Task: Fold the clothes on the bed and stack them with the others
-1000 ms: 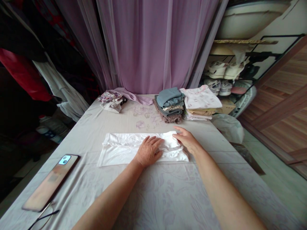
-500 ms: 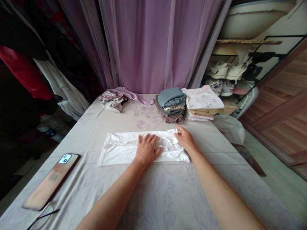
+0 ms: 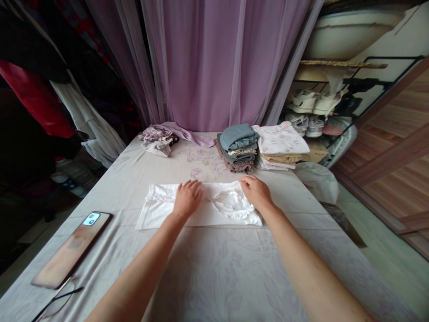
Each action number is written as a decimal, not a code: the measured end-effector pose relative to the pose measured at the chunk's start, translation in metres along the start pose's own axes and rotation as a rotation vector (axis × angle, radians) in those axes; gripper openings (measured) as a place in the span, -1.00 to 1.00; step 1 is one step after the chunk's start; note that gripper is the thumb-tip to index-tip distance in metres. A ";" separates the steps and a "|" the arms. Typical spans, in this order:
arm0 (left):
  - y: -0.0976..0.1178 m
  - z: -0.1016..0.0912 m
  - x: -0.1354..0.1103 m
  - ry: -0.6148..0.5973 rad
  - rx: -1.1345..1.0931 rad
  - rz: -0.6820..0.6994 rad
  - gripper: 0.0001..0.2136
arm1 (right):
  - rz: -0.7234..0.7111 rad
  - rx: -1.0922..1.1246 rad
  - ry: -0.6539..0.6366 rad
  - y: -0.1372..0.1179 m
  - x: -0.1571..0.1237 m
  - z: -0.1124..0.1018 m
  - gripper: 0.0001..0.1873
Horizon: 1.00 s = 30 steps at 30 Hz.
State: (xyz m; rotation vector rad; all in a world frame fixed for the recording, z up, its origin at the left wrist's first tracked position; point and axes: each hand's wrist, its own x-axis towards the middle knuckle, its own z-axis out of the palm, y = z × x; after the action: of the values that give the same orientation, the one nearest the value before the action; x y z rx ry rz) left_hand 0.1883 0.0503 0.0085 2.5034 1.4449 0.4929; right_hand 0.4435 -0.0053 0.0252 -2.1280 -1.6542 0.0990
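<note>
A white top point(image 3: 161, 214) with ruffled trim lies folded into a long strip across the middle of the table. Over its far edge, left of centre, rests my left hand point(image 3: 188, 197), fingers stretched out and slightly blurred. At the far right corner, my right hand point(image 3: 257, 193) is closed on the cloth, thumb and fingers gripping the edge. The ruffled opening of the top shows between my hands, its trim lying in a loose oval.
On the patterned tablecloth point(image 3: 221, 273), a phone point(image 3: 72, 250) and glasses point(image 3: 60, 299) lie at the left. Folded clothes stand behind in a grey-brown stack point(image 3: 237, 147) and a pale stack point(image 3: 281, 141). A crumpled cloth pile point(image 3: 157, 141) sits back left.
My left hand has slid left along the top, uncovering its middle. My right hand has shifted slightly left at the corner, and the ruffled trim has spread into a rounder shape.
</note>
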 end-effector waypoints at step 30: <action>-0.140 -0.080 0.000 -0.129 0.069 -0.407 -0.61 | 0.257 0.291 -0.062 0.038 0.030 0.028 -0.53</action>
State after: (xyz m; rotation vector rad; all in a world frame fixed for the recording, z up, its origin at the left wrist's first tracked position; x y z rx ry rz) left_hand 0.0452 0.1211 0.0348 2.1536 1.8772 0.2059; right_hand 0.4770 0.0238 -0.0087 -2.1140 -1.2981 0.4589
